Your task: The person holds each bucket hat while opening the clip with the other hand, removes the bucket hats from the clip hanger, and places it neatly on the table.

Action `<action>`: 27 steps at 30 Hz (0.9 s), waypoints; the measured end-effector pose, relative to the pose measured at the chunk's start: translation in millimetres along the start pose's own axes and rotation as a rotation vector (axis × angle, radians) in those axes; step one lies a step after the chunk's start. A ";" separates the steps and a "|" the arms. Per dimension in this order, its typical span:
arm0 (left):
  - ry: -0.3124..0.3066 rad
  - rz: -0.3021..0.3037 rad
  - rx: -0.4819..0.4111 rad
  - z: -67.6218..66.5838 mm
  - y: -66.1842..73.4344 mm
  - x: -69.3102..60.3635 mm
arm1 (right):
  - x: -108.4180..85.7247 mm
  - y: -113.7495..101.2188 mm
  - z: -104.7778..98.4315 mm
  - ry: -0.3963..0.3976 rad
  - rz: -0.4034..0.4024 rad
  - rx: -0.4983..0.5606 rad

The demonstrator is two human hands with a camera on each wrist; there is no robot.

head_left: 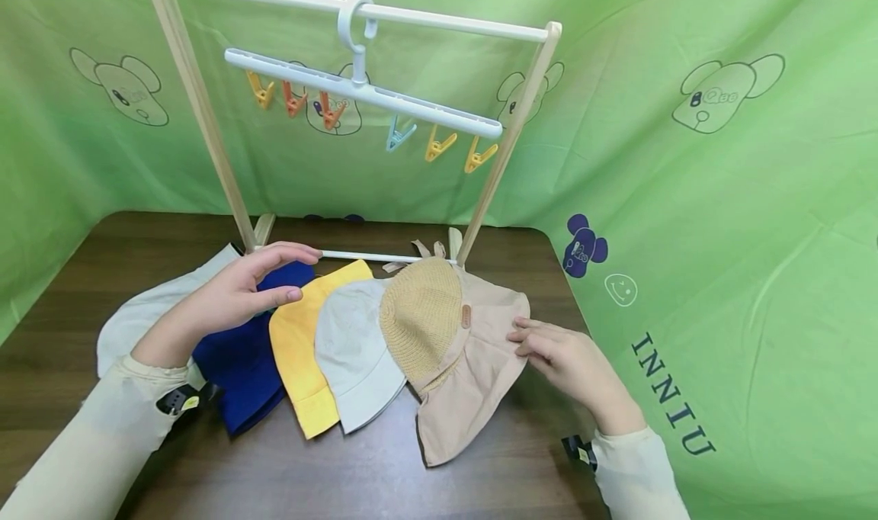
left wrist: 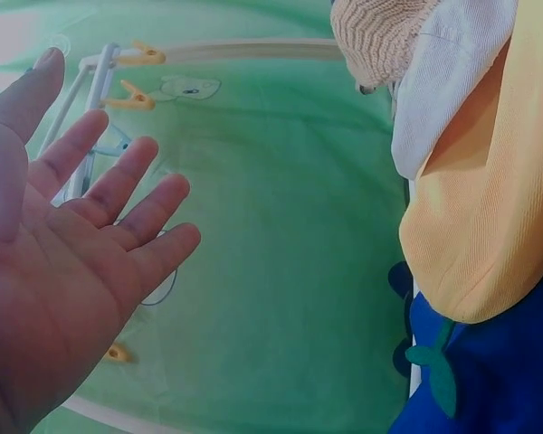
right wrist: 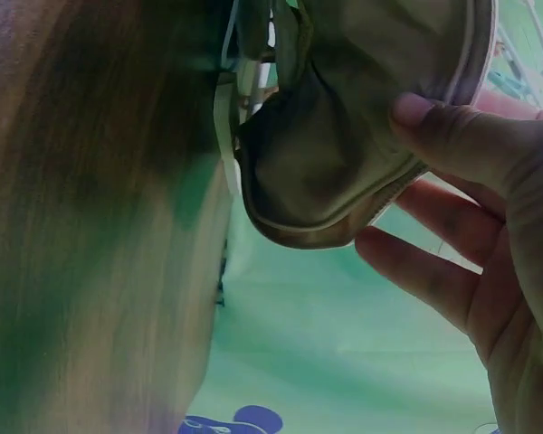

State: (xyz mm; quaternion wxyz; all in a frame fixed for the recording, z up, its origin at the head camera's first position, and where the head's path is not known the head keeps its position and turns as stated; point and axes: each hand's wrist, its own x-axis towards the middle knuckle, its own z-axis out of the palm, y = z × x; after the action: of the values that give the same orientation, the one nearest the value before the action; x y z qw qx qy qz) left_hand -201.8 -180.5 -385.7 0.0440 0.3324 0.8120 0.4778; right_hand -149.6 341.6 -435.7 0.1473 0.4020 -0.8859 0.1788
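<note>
A row of overlapping hats lies on the table. At its right end is a beige sun hat (head_left: 473, 360) with a woven straw crown. My right hand (head_left: 572, 360) pinches its brim edge; in the right wrist view the thumb (right wrist: 462, 136) lies on one side of the brim (right wrist: 335, 163) and fingers on the other. My left hand (head_left: 236, 287) is held over the dark blue hat (head_left: 240, 360), fingers extended and palm bare in the left wrist view. Between are a yellow hat (head_left: 302, 352) and a pale grey bucket hat (head_left: 353, 345). Another pale hat (head_left: 130, 322) lies partly behind the left forearm.
A wooden stand (head_left: 206, 123) rises behind the hats. From its white top rod (head_left: 446, 20) hangs a light blue hanger (head_left: 425, 108) with several coloured clips, such as a yellow clip (head_left: 439, 145). Green printed cloth (head_left: 720, 200) surrounds the brown table (head_left: 343, 482).
</note>
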 end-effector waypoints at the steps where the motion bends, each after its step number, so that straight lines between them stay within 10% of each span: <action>1: 0.000 0.002 0.002 0.2 -0.2 -0.4 | -1.0 -0.3 0.3 -0.003 -0.003 -0.006; 27: 0.007 -0.033 0.038 -2.1 -4.6 -8.1 | -18.9 18.4 -2.3 -0.102 0.140 -0.065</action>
State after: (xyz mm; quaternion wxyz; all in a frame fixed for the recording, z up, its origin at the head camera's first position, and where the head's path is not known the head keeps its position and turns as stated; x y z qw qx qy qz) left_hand -198.7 -188.3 -390.2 0.0427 0.3180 0.8263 0.4629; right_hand -151.5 366.3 -445.0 0.1020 0.3428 -0.9234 0.1392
